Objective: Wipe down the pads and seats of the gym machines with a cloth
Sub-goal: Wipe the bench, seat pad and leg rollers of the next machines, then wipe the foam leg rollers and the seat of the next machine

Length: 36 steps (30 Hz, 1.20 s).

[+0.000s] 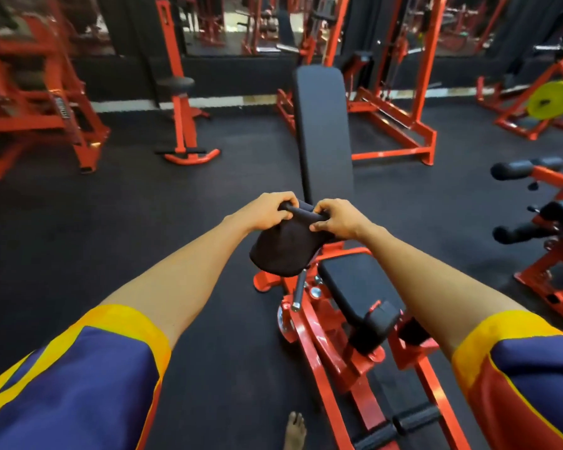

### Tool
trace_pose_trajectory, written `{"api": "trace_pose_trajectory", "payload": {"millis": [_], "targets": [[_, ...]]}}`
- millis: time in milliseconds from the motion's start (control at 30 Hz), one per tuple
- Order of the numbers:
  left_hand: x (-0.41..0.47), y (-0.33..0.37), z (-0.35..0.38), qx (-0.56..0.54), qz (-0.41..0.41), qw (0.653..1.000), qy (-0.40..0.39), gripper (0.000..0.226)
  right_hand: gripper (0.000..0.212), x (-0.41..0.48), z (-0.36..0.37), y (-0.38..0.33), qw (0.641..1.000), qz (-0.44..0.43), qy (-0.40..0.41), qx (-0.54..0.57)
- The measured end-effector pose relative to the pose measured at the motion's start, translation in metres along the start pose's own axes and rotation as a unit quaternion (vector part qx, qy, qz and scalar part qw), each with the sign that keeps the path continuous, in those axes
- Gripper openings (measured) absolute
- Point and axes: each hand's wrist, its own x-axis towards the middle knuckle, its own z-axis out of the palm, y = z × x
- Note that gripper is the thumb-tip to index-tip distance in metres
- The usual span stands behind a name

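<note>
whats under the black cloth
The cloth, gripped by the left hand and right hand, hangs over the orange bench frame and a metal handle, beside the seat. It hides the back pad's lower end.

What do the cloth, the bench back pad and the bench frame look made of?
cloth: dark soft fabric, matte; it sags and rolls into folds. Weave can't be told.
back pad: probably vinyl or leatherette over padding; smooth black, faint sheen.
frame: metal, seemingly painted or powder-coated orange; glossy highlights, rigid sections.
</note>
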Motion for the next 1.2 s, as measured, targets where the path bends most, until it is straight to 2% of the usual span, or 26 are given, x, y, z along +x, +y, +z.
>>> {"api": "trace_pose_trajectory", "payload": {"millis": [167, 233, 533, 700, 933, 1200], "targets": [[0.012, -0.043, -0.067, 0.177, -0.021, 0.983, 0.038, 0.017, 0.023, 0.084, -0.023, -0.050, 0.998, -0.068, 0.000, -0.012], [0.022, -0.062, -0.098, 0.194, -0.038, 0.979, 0.058, 0.019, 0.023, 0.126, -0.034, -0.069, 0.996, -0.084, -0.010, -0.008], [0.059, -0.126, -0.207, 0.099, -0.134, 0.970, 0.179, 0.020, 0.030, 0.280, -0.059, -0.144, 0.988, -0.147, -0.044, -0.019], [0.089, -0.181, -0.247, 0.042, -0.181, 0.955, 0.233, 0.022, 0.032, 0.356, -0.056, -0.175, 0.985, -0.169, -0.029, -0.018], [0.154, -0.292, -0.330, 0.022, -0.164, 0.950, 0.266, 0.018, 0.026, 0.483, -0.043, -0.222, 0.979, -0.200, 0.003, -0.032], [0.257, -0.371, -0.409, 0.018, -0.123, 0.961, 0.247, 0.019, 0.028, 0.600, -0.052, -0.237, 0.988, -0.139, 0.058, -0.022]]}}
